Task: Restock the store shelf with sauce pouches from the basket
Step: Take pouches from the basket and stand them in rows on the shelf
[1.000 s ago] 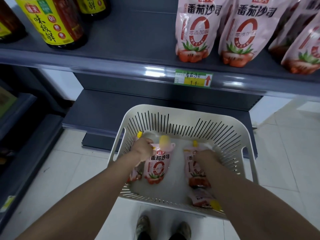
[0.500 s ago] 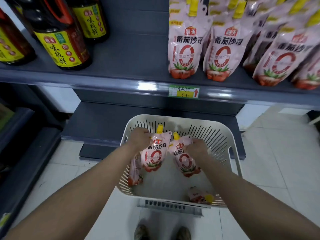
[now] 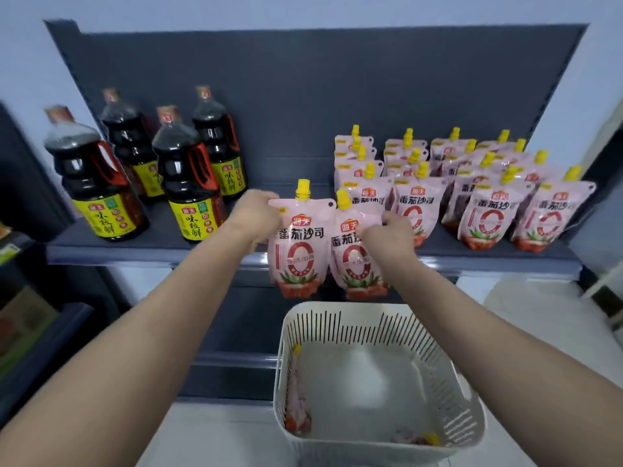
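My left hand [image 3: 253, 220] grips a pink sauce pouch [image 3: 297, 251] with a yellow cap by its upper left corner. My right hand [image 3: 390, 238] grips a second pink pouch [image 3: 350, 261] by its right edge. Both pouches hang upright, side by side, in front of the grey shelf's front edge [image 3: 141, 256], above the basket. Several rows of the same pouches [image 3: 485, 210] stand on the shelf's right half. The white slotted basket [image 3: 357, 328] sits on the floor below, with one pouch [image 3: 296, 399] leaning on its left wall and another [image 3: 416, 439] at its front right corner.
Several dark sauce bottles [image 3: 188, 183] with yellow labels stand on the shelf's left half. A bare strip of shelf [image 3: 269, 193] lies between the bottles and the pouch rows. A lower grey shelf [image 3: 236, 332] sits behind the basket. Other shelving [image 3: 30, 332] stands at the left.
Both hands have lifted a pouch each out of the basket and up to the shelf's front edge. The view has tilted up, so the whole shelf now shows.
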Motion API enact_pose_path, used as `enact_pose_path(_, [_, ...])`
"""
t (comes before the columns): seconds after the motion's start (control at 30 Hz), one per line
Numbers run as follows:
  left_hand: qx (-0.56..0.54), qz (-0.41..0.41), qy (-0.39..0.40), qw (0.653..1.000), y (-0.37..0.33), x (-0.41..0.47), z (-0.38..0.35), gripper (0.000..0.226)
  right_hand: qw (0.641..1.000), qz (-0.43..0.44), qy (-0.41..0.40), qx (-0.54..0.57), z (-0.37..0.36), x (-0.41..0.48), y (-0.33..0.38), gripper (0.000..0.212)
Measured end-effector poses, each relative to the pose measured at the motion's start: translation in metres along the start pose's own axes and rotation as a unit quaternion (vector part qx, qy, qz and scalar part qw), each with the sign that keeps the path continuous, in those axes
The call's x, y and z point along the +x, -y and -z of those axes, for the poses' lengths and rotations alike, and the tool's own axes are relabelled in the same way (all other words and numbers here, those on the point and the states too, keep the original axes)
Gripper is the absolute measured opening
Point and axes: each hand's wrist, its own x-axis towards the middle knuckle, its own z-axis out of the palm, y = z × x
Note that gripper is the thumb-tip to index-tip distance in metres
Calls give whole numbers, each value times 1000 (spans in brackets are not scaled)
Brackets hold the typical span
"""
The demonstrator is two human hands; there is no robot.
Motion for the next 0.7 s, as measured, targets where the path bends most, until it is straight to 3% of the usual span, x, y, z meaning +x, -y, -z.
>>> enact_pose_path(0.2, [-60,-28,-74,995,-28,21,43,18,997,51,-8,64,-25,35,77,9])
enact_pose_path(0.27, [-71,-29,-95,993,-31,29,48,30,995,57,-4,77,-34,56,97,16])
enact_pose_path(0.37, [-83,-19,-116,990,-32,48,51,25,992,56,19,110,-48,87,119,22])
enact_pose_path(0.47, [-94,-6,-131,987,-32,68,51,20,991,64,36,113,-61,119,131,16])
enact_pose_path(0.7, [-80,17,-138,987,-21,112,45,31,994,52,56,77,-101,189,122,20])
